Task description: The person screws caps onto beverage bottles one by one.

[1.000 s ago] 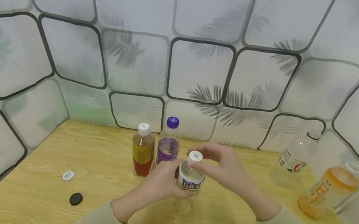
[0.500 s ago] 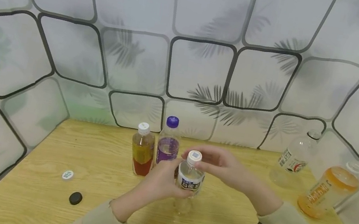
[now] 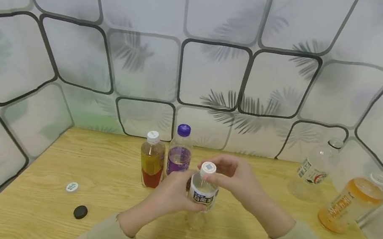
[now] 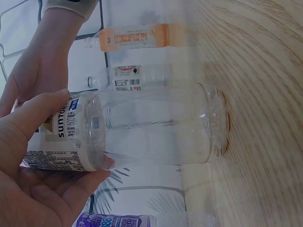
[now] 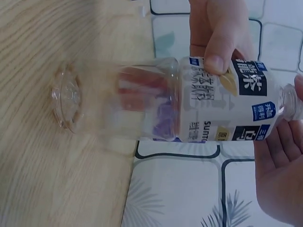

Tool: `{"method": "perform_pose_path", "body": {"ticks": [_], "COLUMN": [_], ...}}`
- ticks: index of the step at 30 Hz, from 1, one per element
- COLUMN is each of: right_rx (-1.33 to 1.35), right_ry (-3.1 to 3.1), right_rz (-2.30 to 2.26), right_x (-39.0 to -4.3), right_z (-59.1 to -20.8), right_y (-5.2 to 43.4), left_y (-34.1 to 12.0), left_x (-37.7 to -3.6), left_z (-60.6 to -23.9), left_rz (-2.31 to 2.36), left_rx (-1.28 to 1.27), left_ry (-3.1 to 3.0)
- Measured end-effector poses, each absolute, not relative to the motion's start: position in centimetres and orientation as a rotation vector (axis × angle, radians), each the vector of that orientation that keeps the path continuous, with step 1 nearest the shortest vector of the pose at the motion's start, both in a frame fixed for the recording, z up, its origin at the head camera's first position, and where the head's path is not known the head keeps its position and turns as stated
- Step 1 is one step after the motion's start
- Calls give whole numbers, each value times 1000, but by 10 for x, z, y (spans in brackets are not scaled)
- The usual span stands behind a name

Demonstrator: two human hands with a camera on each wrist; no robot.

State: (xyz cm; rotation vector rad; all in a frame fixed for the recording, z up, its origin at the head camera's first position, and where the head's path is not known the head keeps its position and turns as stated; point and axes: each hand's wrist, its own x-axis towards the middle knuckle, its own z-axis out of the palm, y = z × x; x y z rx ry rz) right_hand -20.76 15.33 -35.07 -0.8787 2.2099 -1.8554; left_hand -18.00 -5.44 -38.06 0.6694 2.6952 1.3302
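Observation:
A clear plastic bottle (image 3: 202, 198) with a white label stands upright on the wooden table, see-through below the label. Round the label my left hand (image 3: 171, 195) grips it, thumb across the front. My right hand (image 3: 239, 183) pinches the white cap (image 3: 208, 167) at the top between thumb and fingers. In the left wrist view the bottle (image 4: 147, 125) shows its ridged base on the wood. The right wrist view shows the label (image 5: 222, 101) and neck, with the cap at the frame's edge mostly hidden.
Behind the left hand stand a white-capped bottle of reddish drink (image 3: 151, 168) and a purple-capped bottle (image 3: 179, 156). Two uncapped bottles, one clear (image 3: 313, 171) and one orange-wrapped (image 3: 351, 203), stand at right. A white cap (image 3: 72, 187) and a black cap (image 3: 80, 212) lie at left.
My right hand and wrist shift slightly at the cap, first a little left and then back right. The left hand keeps its grip on the bottle, which barely moves.

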Motion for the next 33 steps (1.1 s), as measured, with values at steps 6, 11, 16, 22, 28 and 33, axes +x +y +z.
{"method": "perform_pose_path", "body": {"ticks": [6,11,16,22,28,33], "right_rx": [-900,-853,-777,-706,-702,-703], "right_ry": [2266,2350,2421,2455,2458,2459], "right_rz": [-1897,-1939,-2005,-2060,-2015,-1909], "right_x": [-201,-195,-187,-181,-181,-182], "right_z": [-354,-357,-361,-363,-361,-356], "right_y": [150,146,139,133,135,141], "left_y": [-53,-52,-53,-53,-53,-54], "left_x": [-179,-179,-178,-178,-179,-179], "left_z": [-381,-382,-384,-385,-385,-386], "left_rz": [1323,1305,1296,1315,1359,1380], "left_rx": [628,625,657,691,688,674], "left_ry": [2703,2728,2751,2744,2715,2694]}}
